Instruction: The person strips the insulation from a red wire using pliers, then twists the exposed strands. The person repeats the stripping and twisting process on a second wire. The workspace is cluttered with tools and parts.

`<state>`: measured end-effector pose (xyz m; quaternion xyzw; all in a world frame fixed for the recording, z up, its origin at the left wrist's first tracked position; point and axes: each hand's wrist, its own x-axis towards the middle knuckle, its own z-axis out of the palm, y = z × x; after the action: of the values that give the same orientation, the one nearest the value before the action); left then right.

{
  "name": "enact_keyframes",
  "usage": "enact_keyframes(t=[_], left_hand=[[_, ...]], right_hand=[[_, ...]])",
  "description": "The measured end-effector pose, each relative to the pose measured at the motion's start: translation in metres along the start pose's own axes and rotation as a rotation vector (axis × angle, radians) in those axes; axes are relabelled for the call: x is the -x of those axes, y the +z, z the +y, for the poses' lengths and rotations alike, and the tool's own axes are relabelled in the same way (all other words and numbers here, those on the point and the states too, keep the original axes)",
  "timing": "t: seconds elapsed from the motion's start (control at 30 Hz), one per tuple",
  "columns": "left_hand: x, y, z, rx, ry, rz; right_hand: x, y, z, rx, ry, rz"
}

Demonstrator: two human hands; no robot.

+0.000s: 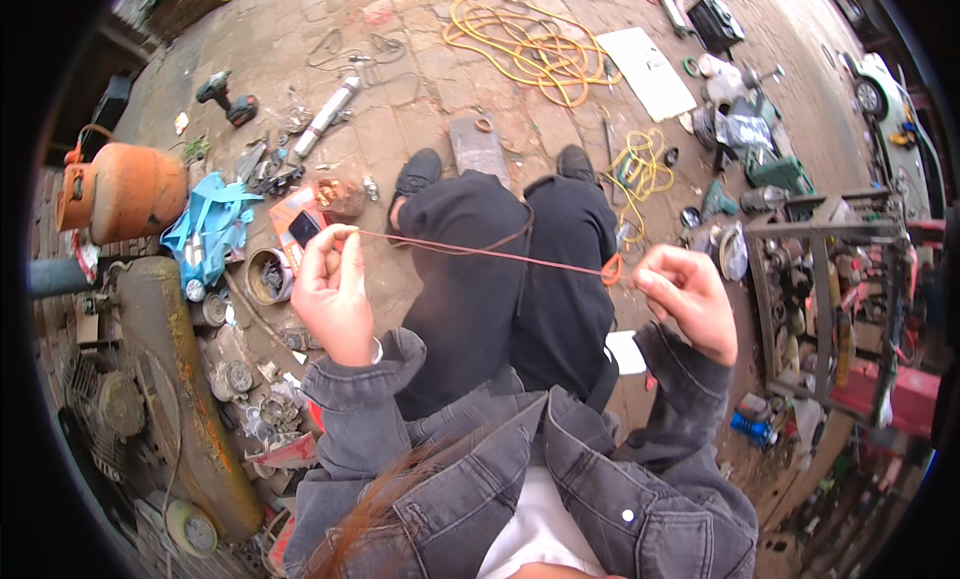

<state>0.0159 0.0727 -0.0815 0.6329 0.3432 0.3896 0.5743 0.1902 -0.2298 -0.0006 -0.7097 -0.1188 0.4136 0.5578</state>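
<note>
View: from the head, looking down over a brick-paved floor (410, 89).
Left hand (335, 297): raised left of centre; one end of the string is pinched between thumb and forefinger.
Right hand (688, 297): raised right of centre, with the fingers curled and the thumb and forefinger brought close together; whether the string is gripped by them cannot be told.
String (560, 266): thin and reddish, drawn nearly straight across the middle of the frame, above the dark trousers (465, 289); an orange loop (618, 271) is seen at its right end, just beside the right fingertips.
Brown cord (528, 222): hung in a loose curve near the centre; whether it is joined to the string cannot be told.
Shoes (418, 172): set apart at upper centre, with a flat plate (480, 157) placed between them and a small ring (484, 125) laid on it.
Upper left: a drill (228, 97) and a metal tube (328, 117) are laid on the floor.
Left edge: an orange gas cylinder (140, 191) is set beside a light-blue bag (212, 224).
Upper centre: a yellow cable (565, 89) is heaped in coils beside a white board (648, 76).
Right edge: a metal rack (820, 219) is crowded with parts.
</note>
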Motion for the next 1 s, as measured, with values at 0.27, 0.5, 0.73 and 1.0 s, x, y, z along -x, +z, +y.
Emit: enact_keyframes(t=[0.27,0.5,0.73,1.0], left_hand=[[-0.030,0.009,-0.055,-0.210,0.048,-0.040],[-0.042,0.020,-0.077,-0.266,0.030,-0.079],[-0.043,0.022,-0.082,-0.300,0.068,-0.056],[-0.044,0.021,-0.083,-0.323,0.058,-0.033]], right_hand=[[-0.038,0.008,0.060,-0.482,0.257,-0.380],[-0.027,0.019,0.054,-0.653,0.329,-0.408],[-0.022,0.025,0.040,-0.593,0.230,-0.406],[-0.019,0.031,0.032,-0.530,0.241,-0.346]])
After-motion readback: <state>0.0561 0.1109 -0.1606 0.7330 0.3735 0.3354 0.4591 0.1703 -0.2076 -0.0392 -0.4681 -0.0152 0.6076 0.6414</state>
